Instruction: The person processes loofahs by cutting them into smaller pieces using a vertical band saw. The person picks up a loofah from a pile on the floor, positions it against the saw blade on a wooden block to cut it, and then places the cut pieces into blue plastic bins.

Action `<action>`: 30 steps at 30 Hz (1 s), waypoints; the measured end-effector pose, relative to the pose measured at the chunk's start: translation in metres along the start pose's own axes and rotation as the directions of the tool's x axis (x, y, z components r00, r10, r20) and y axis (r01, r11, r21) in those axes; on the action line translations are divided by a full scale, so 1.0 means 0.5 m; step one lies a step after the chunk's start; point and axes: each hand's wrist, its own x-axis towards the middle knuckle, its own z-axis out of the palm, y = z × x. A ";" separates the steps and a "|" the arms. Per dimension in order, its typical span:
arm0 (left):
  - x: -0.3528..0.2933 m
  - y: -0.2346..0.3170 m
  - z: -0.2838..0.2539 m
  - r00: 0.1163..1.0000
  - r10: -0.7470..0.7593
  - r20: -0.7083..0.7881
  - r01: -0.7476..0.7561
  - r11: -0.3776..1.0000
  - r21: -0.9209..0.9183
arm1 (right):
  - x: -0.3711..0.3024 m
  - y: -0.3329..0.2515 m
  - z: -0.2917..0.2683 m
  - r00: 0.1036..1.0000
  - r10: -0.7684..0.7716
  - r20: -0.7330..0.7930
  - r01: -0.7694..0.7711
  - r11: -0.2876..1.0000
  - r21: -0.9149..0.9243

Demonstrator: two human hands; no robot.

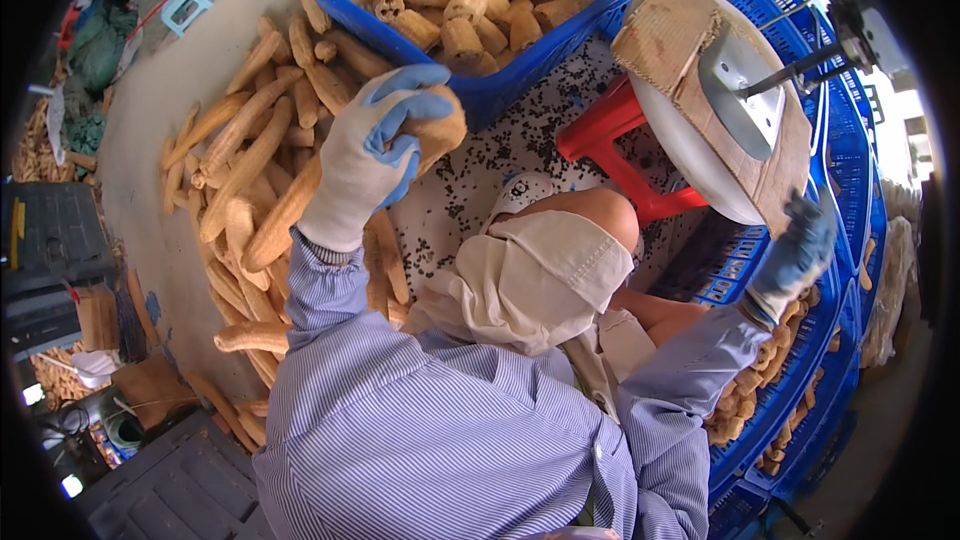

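My left hand (365, 155), in a white glove with blue fingers, is closed round a cut piece of dried loofah (437, 125). It holds the piece above the pile of long dried loofahs (235, 155), close to the near edge of a blue basket (490, 95). My right hand (792, 265), also gloved, is low at the right, beside the near edge of a cardboard-covered board (650, 25). Motion smears its fingers, so their grip is unclear. A metal plate (735, 80) with a rod lies on the cardboard.
Cut loofah pieces (465, 35) fill the basket. A red stool (610, 135) stands under the board. Black seeds (545, 105) litter the floor. Blue crates (850, 155) line the right side, some with small loofah pieces (740, 400). A small light-blue stool (187, 5) stands far left.
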 end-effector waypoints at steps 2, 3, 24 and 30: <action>0.049 0.079 0.016 0.985 0.165 0.052 -0.166 0.986 0.004 | -0.031 -0.031 0.079 0.932 -0.062 0.358 -0.069 0.938 0.341; 0.068 0.114 0.028 0.971 0.225 0.084 -0.224 0.974 -0.024 | -0.049 -0.081 0.126 0.860 -0.037 0.509 -0.182 0.910 0.374; 0.255 0.056 0.304 0.969 -0.008 0.247 0.127 0.873 -0.470 | 0.030 0.096 -0.113 0.914 0.372 -0.164 -0.120 0.633 0.765; 0.304 0.002 0.450 0.888 -0.023 0.459 0.246 0.867 -0.433 | 0.031 0.094 -0.137 0.804 0.456 -0.381 -0.114 0.747 0.655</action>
